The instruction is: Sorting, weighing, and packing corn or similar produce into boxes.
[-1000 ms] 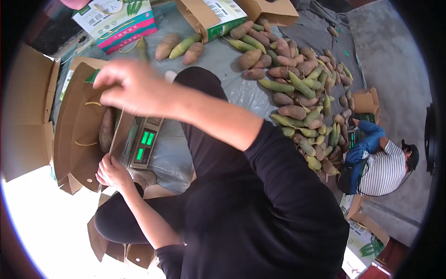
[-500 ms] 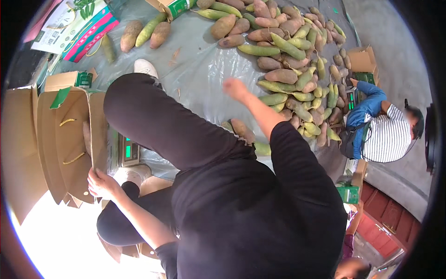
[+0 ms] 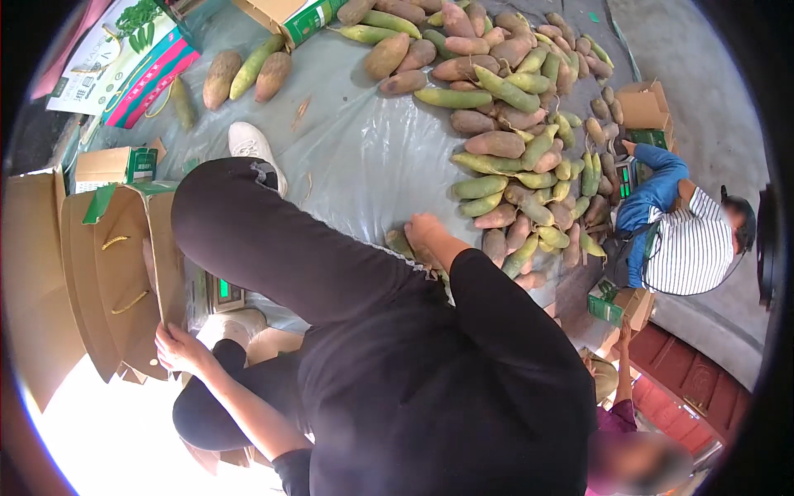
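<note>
- The brown cardboard carton (image 3: 124,273), open at the top with a green tape strip on one flap, is seen at the left of the view, standing on a scale with a green lit display (image 3: 222,291).
- The carton's lower edge is touched by the left hand (image 3: 184,347); the fingers are curled against the cardboard, though whether the flap is actually pinched in the grip cannot be told.
- The right hand (image 3: 422,236) is stretched out to the near edge of a heap of long green and reddish-brown fruits (image 3: 521,140), which is spread over a grey plastic sheet (image 3: 356,149) on the floor.
- The right hand is laid palm down on the nearest fruit (image 3: 399,242); the fingers are hidden from above, so how far the grip is closed cannot be told.
- The carton and the heap are kept well apart, with a black-trousered leg (image 3: 273,248) and a white shoe (image 3: 252,145) between them.
- Three loose fruits (image 3: 248,74) are seen at the upper left, beside flat printed cartons in pink and green (image 3: 124,62).
- A second person in a striped top with blue sleeves (image 3: 678,231) is seated at the far right of the heap, near a small brown box (image 3: 645,107).
</note>
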Demonstrator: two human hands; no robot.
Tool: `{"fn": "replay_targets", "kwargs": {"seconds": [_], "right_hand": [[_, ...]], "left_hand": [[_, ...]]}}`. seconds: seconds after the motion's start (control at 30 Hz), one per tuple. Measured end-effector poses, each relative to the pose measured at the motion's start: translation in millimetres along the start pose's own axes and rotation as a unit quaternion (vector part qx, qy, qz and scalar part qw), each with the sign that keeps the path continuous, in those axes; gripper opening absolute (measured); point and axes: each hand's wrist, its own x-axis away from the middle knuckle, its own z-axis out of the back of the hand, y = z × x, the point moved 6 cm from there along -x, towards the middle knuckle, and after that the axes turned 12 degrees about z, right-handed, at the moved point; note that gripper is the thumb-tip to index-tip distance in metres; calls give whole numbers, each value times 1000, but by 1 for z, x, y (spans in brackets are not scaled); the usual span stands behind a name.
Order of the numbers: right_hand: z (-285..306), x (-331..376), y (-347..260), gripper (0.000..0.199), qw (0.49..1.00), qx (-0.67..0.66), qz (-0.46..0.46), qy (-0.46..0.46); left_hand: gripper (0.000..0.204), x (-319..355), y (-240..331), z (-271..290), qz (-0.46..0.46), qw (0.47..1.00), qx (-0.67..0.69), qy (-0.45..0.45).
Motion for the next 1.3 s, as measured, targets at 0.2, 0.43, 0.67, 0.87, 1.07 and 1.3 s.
{"fn": "replay_targets", "kwargs": {"seconds": [0.2, 0.43, 0.67, 0.87, 1.07, 1.3], "right_hand": [[-31, -10, 7, 30, 992, 106, 46, -55], [-21, -8, -1, 28, 982, 145, 118, -36], [-28, -15, 18, 22, 996, -19, 78, 49], [-20, -18, 31, 22, 976, -120, 137, 123], [42, -16, -28, 26, 949, -107, 224, 194], [178, -8, -139, 64, 863, -223, 356, 282]], "left_hand": [[20, 1, 11, 1, -18, 1000, -17, 12], [18, -1, 12, 1, -10, 1000, 23, -1], [17, 0, 29, 21, 35, 998, 47, -24], [18, 3, 24, 25, 55, 996, 66, -39], [17, 4, 20, 31, 83, 993, 74, -41], [16, 2, 24, 30, 91, 989, 99, -57]]}}
